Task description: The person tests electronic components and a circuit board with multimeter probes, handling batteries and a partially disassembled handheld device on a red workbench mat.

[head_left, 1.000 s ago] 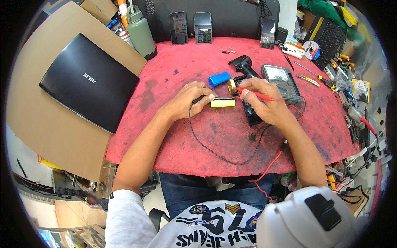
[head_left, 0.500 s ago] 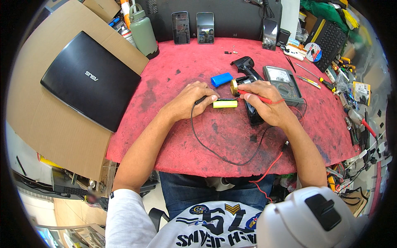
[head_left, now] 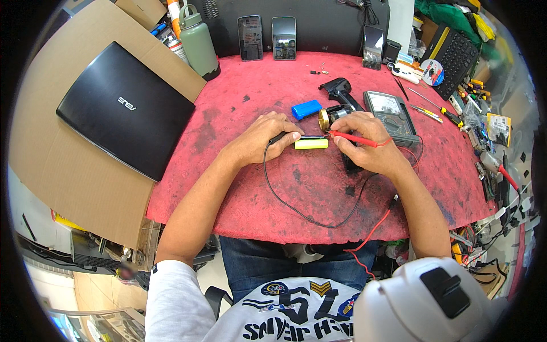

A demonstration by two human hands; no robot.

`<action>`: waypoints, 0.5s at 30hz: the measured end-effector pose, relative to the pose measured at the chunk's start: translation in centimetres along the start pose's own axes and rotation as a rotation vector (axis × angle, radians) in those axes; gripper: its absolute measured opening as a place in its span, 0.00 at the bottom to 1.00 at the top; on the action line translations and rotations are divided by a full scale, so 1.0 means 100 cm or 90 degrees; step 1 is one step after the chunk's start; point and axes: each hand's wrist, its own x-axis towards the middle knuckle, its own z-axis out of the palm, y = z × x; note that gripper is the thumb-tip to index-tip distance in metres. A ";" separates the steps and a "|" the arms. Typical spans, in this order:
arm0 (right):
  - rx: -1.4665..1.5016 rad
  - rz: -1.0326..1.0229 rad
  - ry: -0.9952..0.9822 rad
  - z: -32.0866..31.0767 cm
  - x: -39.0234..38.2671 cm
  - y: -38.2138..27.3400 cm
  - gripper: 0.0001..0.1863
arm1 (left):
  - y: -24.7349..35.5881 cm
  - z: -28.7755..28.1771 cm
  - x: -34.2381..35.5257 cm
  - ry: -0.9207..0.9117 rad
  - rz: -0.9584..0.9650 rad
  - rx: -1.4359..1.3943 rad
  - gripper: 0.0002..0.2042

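Observation:
My left hand (head_left: 263, 138) is closed on a black test probe (head_left: 277, 138), fingertips at the left end of a yellow-green cylindrical battery cell (head_left: 311, 145). Just behind that cell lies a thin dark strip, either the probe's shaft or another object; I cannot tell. My right hand (head_left: 369, 137) pinches a red test probe (head_left: 356, 138), its tip close to the cell's right end; whether they touch is too small to tell. A blue battery pack (head_left: 306, 109) rests beyond my hands. Beside it is a black power-tool body (head_left: 337, 91) with a brass-coloured ring (head_left: 323, 119), partly hidden by my right hand.
An analog multimeter (head_left: 390, 117) lies right of my right hand on the red mat (head_left: 239, 194). Black and red leads loop near me. A closed black laptop (head_left: 125, 111) sits left on cardboard. Phones (head_left: 284, 39) and a green bottle (head_left: 197, 45) stand behind; tools crowd the right.
The red probe's tip has come slightly nearer to me, toward the cell's right end, as my right fingers shifted. My left hand has stayed almost still.

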 end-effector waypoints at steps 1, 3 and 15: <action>0.002 0.004 -0.004 0.000 0.000 0.000 0.07 | 0.001 -0.001 0.000 -0.004 0.002 -0.001 0.12; 0.007 0.011 -0.013 -0.001 0.001 -0.001 0.06 | 0.004 -0.004 0.000 -0.012 0.004 -0.002 0.13; -0.020 -0.006 -0.021 -0.002 0.000 0.000 0.06 | 0.003 -0.001 -0.003 0.003 0.030 -0.033 0.12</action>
